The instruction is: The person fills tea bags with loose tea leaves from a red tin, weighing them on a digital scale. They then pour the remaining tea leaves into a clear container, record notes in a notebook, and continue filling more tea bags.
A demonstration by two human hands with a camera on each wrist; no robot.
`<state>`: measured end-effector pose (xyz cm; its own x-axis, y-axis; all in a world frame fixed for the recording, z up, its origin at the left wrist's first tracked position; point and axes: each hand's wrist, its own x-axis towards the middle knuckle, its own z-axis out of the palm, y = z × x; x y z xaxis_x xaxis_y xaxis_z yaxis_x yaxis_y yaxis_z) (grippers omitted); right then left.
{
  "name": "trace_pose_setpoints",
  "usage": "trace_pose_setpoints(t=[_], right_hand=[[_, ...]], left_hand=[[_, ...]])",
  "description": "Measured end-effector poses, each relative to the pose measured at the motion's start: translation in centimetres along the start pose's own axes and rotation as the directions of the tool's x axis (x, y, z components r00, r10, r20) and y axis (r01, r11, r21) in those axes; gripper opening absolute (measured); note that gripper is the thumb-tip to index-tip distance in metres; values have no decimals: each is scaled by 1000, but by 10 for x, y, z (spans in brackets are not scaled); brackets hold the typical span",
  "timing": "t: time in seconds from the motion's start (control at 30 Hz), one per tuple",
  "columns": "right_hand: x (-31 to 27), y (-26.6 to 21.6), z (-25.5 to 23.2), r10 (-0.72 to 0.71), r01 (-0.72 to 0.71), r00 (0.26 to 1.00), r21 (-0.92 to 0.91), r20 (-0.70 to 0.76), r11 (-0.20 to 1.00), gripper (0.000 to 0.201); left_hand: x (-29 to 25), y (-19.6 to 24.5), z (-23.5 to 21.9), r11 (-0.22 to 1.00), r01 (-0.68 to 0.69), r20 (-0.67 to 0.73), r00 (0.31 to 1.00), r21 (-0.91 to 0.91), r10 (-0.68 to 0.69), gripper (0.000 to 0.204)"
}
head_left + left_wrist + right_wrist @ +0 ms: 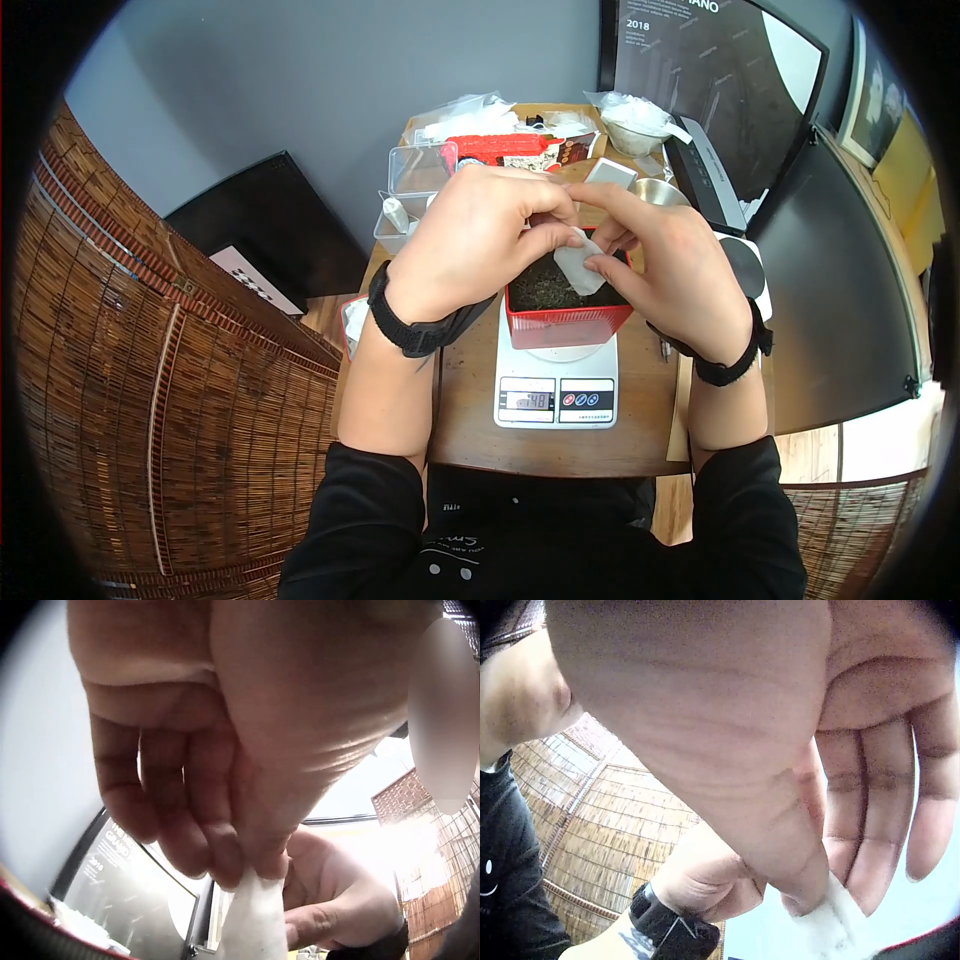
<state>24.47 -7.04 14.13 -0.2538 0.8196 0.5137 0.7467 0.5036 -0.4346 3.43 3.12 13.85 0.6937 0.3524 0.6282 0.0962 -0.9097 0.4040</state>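
Note:
Both hands meet over a red square tub (568, 325) holding dark, crumbly dried leaves (540, 287). Between them is a small white pouch (577, 268), which looks like a tea bag. My left hand (475, 225) pinches its upper edge between thumb and fingertips; the left wrist view shows the pouch (253, 922) hanging below them. My right hand (675, 265) pinches the other side, its thumb (802, 889) lying against the white material (832, 926). Under the tub stands a white kitchen scale (557, 420) with digits on its display. The hands hide the tub's far part.
Behind the hands are clear plastic boxes (420, 170), a red package (500, 148) and a bowl with a plastic bag (637, 125). A metal bowl (660, 192) stands right of them. A monitor (720, 80) rises at the back right, a woven screen (170, 370) at left.

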Motion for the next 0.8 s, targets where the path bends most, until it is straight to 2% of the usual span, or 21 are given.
trace_pose_setpoints(t=[0.07,0.17,0.27,0.37,0.43,0.57,0.63,0.77,0.8], right_hand=[[0,0,0,-6,6,1000,0,14,1000,55],[-1,1,1,9,-9,999,-4,36,1000,55],[-1,3,4,-56,56,998,14,-1,998,55],[-1,3,5,-156,149,982,-74,-104,986,56],[-2,0,0,-60,56,997,-69,-58,996,59],[0,-5,-6,41,-40,999,-45,23,998,62],[0,-3,-4,16,-16,1000,9,3,1000,63],[0,-6,-3,8,-9,1000,61,17,998,64],[0,-1,2,-104,104,993,-11,-57,995,65]], left_hand=[[0,1,1,999,41,-7,999,-11,-42,10],[2,1,2,997,-3,-9,1000,74,4,13],[2,0,3,994,-52,-9,999,92,53,16],[2,2,1,994,-47,5,999,99,47,13],[1,0,2,999,-32,-9,999,24,32,12],[3,2,-1,995,-93,-3,996,48,93,14],[2,6,-1,1000,-12,6,1000,-5,12,13],[1,6,-3,998,0,28,1000,57,-2,11],[1,4,-2,999,-7,12,1000,51,7,11]])
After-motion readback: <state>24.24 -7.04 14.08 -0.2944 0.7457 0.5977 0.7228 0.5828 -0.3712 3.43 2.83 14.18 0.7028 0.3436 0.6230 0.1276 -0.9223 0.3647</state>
